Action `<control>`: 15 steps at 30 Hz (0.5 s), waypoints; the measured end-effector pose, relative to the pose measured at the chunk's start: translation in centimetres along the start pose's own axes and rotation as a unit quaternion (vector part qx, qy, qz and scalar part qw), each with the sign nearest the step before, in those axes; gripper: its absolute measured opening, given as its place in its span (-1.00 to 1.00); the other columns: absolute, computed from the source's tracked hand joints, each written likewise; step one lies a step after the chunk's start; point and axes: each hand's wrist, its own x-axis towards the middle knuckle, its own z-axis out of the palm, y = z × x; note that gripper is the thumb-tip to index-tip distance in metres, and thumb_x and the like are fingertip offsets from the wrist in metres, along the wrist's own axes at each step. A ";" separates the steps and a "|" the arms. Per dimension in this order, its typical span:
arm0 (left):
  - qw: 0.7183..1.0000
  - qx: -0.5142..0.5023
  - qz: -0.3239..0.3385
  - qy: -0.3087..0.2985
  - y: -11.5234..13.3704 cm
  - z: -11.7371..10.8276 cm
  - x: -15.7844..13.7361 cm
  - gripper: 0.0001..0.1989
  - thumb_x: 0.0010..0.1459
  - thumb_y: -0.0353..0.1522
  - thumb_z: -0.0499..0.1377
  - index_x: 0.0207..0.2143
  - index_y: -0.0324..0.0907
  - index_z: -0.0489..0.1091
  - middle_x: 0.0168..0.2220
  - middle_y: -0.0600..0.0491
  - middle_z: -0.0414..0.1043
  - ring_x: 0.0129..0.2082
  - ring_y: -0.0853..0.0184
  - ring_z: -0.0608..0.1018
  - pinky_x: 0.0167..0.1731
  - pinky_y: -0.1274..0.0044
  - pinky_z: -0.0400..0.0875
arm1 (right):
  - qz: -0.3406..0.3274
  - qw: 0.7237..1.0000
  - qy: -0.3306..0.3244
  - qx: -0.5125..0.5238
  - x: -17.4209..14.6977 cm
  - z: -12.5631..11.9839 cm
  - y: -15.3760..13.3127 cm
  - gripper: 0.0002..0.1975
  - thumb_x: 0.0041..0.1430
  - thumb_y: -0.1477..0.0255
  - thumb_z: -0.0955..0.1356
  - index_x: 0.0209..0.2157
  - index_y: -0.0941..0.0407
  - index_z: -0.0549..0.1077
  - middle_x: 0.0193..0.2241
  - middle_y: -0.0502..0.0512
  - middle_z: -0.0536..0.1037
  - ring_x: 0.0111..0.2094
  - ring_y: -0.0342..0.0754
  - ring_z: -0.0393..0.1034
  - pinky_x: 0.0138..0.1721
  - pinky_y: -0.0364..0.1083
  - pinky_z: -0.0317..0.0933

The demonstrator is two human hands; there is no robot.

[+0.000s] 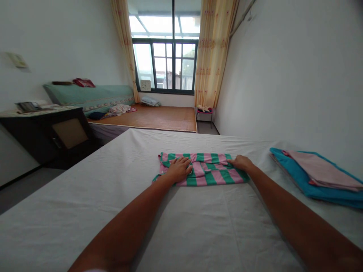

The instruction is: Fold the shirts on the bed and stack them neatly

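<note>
A pink-and-green striped garment, folded into a long flat strip, lies across the white sheet in front of me. My left hand rests on the left part of the garment, palm down with fingers spread. At the right end, my right hand pinches the upper edge of the striped cloth between thumb and fingers. Some loose folds show along the middle of the strip, between the two hands. Which kind of garment it is cannot be made out.
On the right of the sheet sits a stack of folded blue cloth with a folded pink cloth on top. Beyond stands a bed with a brown mat, by a curtained window. A dark cabinet is at the left.
</note>
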 end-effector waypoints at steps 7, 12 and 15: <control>1.000 -0.015 0.004 0.003 0.2 -0.4 -0.2 -0.52 0.30 -0.13 -0.14 0.20 -0.02 0.20 0.23 0.04 0.21 0.23 0.20 0.21 0.19 0.25 0.04 | -0.062 0.997 0.006 0.042 -0.8 -2.2 -2.4 -0.81 0.01 0.35 0.35 -0.53 0.18 0.49 -0.57 0.07 0.51 -0.49 -0.08 0.38 -0.54 -0.18 0.04; 0.999 -0.041 0.005 0.010 0.1 -1.0 0.0 -0.56 0.32 -0.17 -0.15 0.16 -0.03 0.24 0.18 0.04 0.29 0.19 0.24 0.27 0.17 0.31 0.10 | -0.132 0.986 0.061 0.079 -1.5 -3.5 -8.1 -0.89 -0.02 0.41 0.34 -0.40 0.14 0.44 -0.42 0.07 0.53 -0.37 -0.07 0.36 -0.43 -0.17 0.07; 0.998 -0.051 -0.002 0.021 0.0 -1.3 0.1 -0.59 0.32 -0.21 -0.13 0.10 -0.08 0.29 0.12 0.02 0.36 0.12 0.26 0.35 0.13 0.37 0.17 | -0.168 0.977 0.054 0.118 -2.3 -2.6 -12.4 -0.91 -0.03 0.44 0.35 -0.40 0.12 0.41 -0.41 0.06 0.53 -0.34 -0.07 0.36 -0.38 -0.17 0.12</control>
